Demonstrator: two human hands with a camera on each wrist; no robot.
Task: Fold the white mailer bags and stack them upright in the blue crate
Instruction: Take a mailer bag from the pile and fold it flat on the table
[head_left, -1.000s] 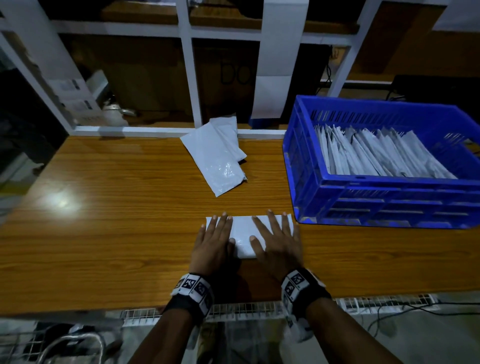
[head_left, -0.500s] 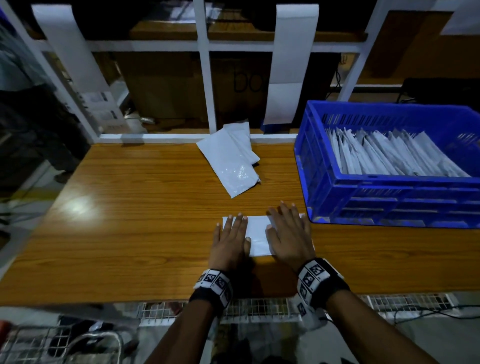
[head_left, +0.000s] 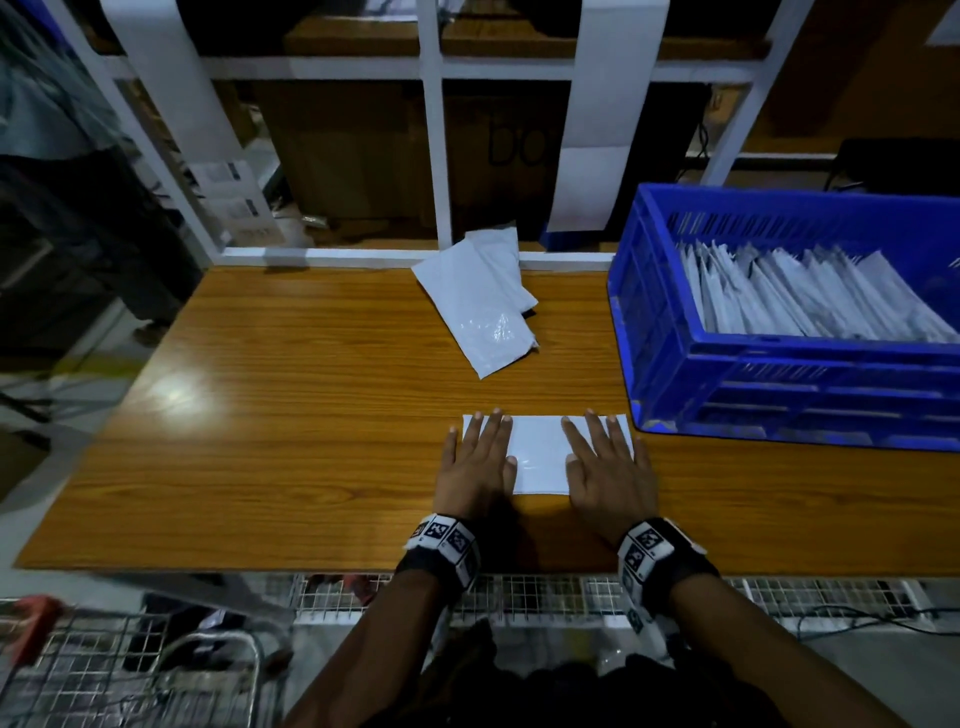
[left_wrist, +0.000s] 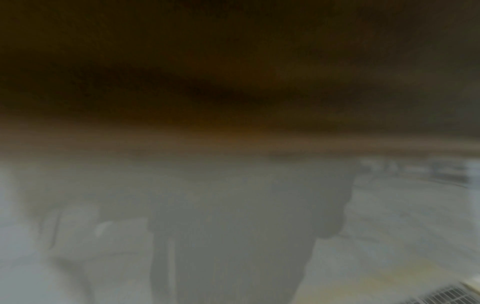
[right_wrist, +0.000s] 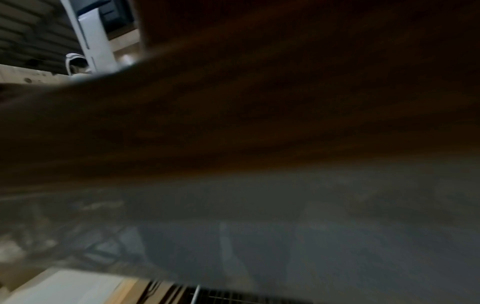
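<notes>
- Over at the lower left of the frame, a wire cart (head_left: 130, 670) sits below the front edge of the wooden worktop (head_left: 291, 441), and a bright patch of light reflects off the wood above it.
- Toward the lower centre, the left hand (head_left: 475, 462) lies palm down with its fingers straight and slightly spread, pressing the left end of a folded white mailer bag (head_left: 537, 454).
- That bag lies flat on the worktop near its front edge, a long white rectangle showing between the two hands.
- Above it, in the upper centre, a loose pile of unfolded mailer bags (head_left: 480, 306) rests against the white frame rail (head_left: 363, 255) at the back of the worktop, well apart from the folded one.
- Just right of centre, the right hand (head_left: 608, 467) is also flat and spread, fingers straight, pressing the bag's right end near the crate's corner.
- At the right of the frame stands the blue crate (head_left: 670, 343), with a row of folded bags (head_left: 810, 301) standing on edge inside, leaning.
- Both wrist views are dark and blurred; neither shows the fingers.
</notes>
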